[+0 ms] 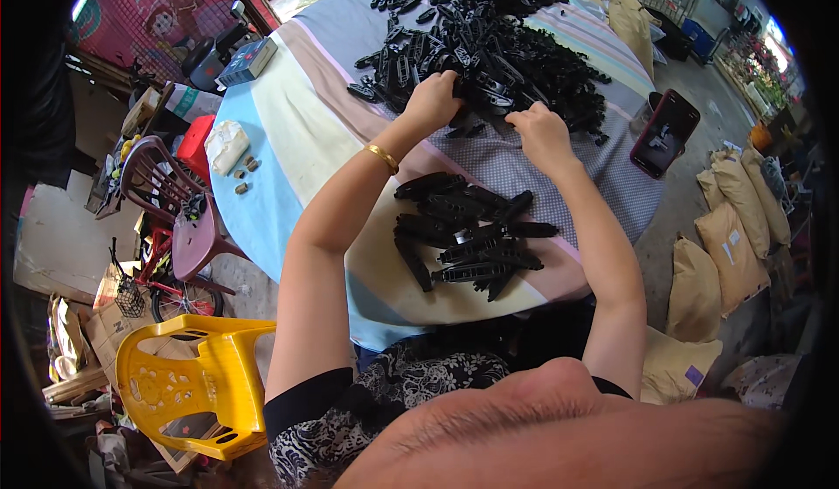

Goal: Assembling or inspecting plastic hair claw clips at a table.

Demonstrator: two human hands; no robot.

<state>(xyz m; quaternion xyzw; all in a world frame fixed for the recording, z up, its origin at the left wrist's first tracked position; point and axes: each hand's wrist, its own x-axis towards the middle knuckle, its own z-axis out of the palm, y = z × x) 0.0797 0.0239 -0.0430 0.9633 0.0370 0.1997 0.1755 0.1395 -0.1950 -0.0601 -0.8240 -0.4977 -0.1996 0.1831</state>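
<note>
A large heap of black plastic parts [489,43] covers the far side of a cloth-covered round table [319,109]. Long, ribbed pieces lie toward its left; smaller ones crowd its right. At the heap's near edge, my left hand [433,102] has its fingers closed on a black part, most of it lost among the others. A little to the right, my right hand [542,138] is closed in a pinch beside the heap; whatever sits between its fingertips is too small to make out. Between my forearms lies a smaller pile of long black parts [468,235].
A phone [666,133] stands upright at the table's right edge beside a glass. On the left are a blue box [247,62] and a white packet [227,147]. A yellow chair [188,384] and purple chair [179,218] flank the table; stuffed sacks [732,249] line the right.
</note>
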